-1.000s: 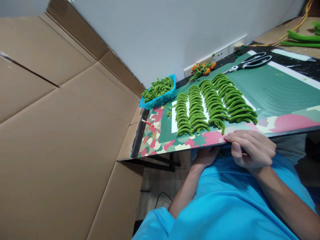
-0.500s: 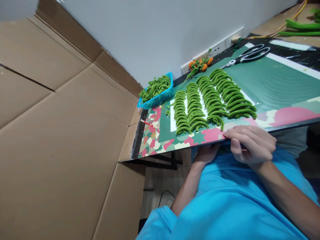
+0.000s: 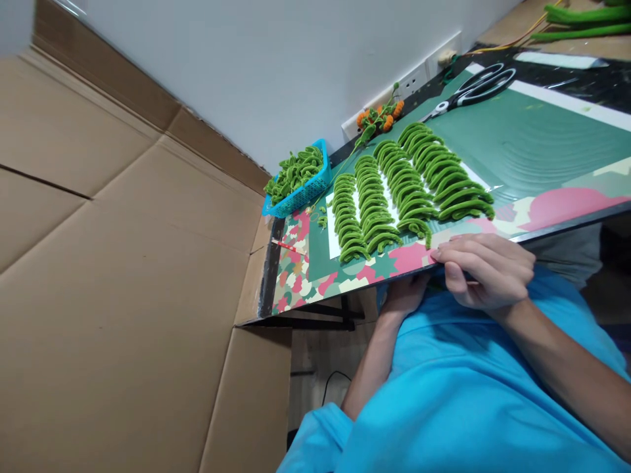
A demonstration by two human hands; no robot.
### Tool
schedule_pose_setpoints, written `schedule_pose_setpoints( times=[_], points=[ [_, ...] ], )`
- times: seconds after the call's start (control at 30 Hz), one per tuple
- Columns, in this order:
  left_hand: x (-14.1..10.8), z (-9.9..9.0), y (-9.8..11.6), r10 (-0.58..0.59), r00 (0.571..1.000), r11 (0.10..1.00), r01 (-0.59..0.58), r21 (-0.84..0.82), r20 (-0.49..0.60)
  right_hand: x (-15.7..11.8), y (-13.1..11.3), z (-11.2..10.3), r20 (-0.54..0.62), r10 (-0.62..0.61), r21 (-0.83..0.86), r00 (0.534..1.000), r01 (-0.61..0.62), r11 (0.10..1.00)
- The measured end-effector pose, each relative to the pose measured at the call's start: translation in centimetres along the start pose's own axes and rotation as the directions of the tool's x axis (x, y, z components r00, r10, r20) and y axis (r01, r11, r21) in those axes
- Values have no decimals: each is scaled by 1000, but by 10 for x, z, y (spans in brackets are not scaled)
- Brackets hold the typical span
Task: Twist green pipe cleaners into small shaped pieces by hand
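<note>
My right hand [image 3: 486, 269] rests at the front edge of the table, fingers curled and pressed together with the thumb tucked under; whatever they hold, if anything, is hidden. Lower and to its left, my left hand [image 3: 405, 295] reaches beneath the table edge, and its fingers are out of sight. Just beyond my hands lie several rows of curved, fuzzy green chenille stem pieces [image 3: 411, 187] on a white sheet [image 3: 334, 244]. One bent piece [image 3: 419, 228] at the near end of a row hangs toward my right fingertips.
A blue basket [image 3: 303, 196] of green chenille pieces stands at the back left. Orange-and-green chenille flowers [image 3: 379, 118] lie by the wall socket. Black-handled scissors [image 3: 473, 92] rest on the green mat [image 3: 532, 151]. Longer green stems [image 3: 586, 23] lie far right. Cardboard [image 3: 123, 315] walls the left side.
The camera view has shifted slightly, so the table and its contents appear a little further left and mostly higher. My hands keep nearly the same pose at the table edge.
</note>
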State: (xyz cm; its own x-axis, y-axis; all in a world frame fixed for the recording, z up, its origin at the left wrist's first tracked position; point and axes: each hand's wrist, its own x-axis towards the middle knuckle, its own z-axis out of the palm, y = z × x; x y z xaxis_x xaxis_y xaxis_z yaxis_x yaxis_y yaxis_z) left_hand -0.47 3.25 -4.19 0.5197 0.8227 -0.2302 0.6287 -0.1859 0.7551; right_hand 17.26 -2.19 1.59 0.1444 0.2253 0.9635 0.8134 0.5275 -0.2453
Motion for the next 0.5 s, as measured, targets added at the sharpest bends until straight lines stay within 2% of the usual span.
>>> schedule_pose_setpoints(
  times=[0.2, 0.5],
  points=[
    [1, 1, -4, 9, 1000, 1000, -9, -19, -5, 2, 0, 0, -4, 2, 3, 1000, -2, 1000],
    [0, -2, 3, 8, 1000, 1000, -8, -19, 5, -1, 0, 0, -2, 12, 7, 1000, -12, 1000]
  ],
)
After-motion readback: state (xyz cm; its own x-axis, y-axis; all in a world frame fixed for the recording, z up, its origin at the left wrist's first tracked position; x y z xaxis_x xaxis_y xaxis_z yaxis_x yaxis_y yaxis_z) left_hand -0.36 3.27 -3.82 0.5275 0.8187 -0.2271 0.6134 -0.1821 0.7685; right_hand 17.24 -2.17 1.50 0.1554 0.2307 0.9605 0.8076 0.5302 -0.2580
